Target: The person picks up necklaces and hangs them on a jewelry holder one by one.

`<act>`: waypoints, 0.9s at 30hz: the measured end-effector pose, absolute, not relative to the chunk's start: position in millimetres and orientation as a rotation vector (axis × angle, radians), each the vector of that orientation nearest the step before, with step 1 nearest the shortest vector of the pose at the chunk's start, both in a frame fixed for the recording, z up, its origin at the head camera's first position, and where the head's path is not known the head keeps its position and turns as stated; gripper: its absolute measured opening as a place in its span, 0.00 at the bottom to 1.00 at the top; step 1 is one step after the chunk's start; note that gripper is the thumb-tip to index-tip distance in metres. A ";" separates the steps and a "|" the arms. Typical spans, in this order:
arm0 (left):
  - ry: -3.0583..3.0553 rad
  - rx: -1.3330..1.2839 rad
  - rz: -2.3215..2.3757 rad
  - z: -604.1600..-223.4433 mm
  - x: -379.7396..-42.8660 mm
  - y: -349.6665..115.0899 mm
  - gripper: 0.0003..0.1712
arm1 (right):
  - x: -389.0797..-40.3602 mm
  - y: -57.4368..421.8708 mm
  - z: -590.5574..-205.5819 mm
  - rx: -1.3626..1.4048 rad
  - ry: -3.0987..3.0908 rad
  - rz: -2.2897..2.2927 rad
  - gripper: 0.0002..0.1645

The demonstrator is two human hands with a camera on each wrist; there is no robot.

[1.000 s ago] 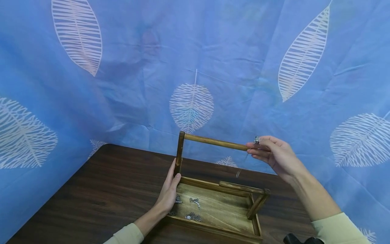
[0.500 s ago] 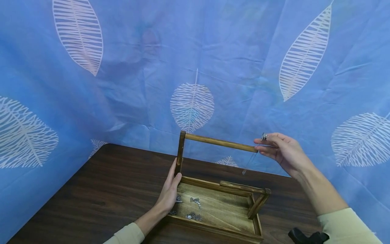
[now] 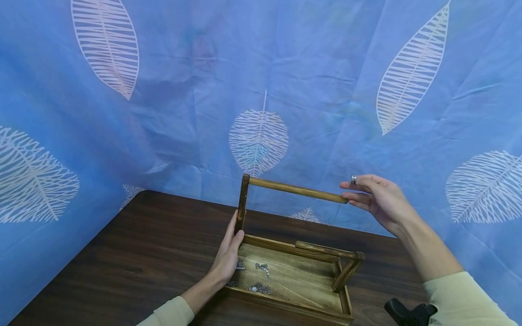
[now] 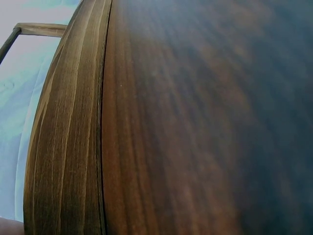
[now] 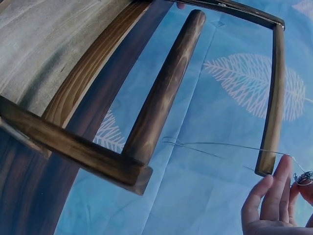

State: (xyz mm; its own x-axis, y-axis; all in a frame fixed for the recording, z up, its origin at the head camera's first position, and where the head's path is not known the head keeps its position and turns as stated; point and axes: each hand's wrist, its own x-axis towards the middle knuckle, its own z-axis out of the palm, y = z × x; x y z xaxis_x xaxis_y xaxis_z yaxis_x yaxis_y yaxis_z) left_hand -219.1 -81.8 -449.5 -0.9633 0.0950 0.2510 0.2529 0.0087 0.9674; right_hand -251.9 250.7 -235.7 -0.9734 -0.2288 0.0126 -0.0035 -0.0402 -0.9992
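My left hand [image 3: 225, 258] grips the left end of a wooden jewelry tray stand [image 3: 285, 310], with the thumb over the inner side by its upright. An upper bar [image 3: 297, 189] runs right from that upright to a free end. At this end is my right hand [image 3: 381, 199], its fingertips touching the bar. Between thumb and finger it pinches the chunky silver part [image 3: 353, 179] of a necklace. In the right wrist view the necklace's thin strand [image 5: 220, 145] stretches left in a long loop, past the bar's end. The left wrist view has the tray's side [image 4: 68, 122] close up.
Small silver chain pieces [image 3: 259, 288] lie in the tray's left half. A lower bar [image 3: 322, 249] reaches left from the right upright. The dark wood table [image 3: 134, 258] meets a blue leaf-print cloth [image 3: 183, 136] behind. Something black [image 3: 409, 313] sits by the right sleeve.
My right hand has shifted right to the upper bar's free end, which now shows. The hanging strand is fainter in the head view. My left hand stays on the stand.
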 end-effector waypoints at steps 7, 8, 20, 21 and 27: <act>-2.145 -0.369 -2.109 -449.4 -219.0 -81.6 0.32 | -251.0 235.3 -233.1 -0.250 2.134 -2.069 0.13; -2.144 -0.368 -2.108 -449.3 -219.0 -81.7 0.32 | -250.9 232.0 -232.8 -0.258 2.143 -2.058 0.13; -2.152 -0.362 -2.097 -449.4 -219.6 -82.9 0.32 | -253.9 183.4 -238.5 -0.329 2.201 -1.982 0.14; -2.152 -0.361 -2.099 -449.4 -219.5 -83.0 0.32 | -254.3 178.4 -239.1 -0.341 2.209 -1.970 0.14; -2.149 -0.371 -2.111 -449.1 -219.3 -83.1 0.32 | -255.4 150.1 -241.3 -0.395 2.226 -1.937 0.14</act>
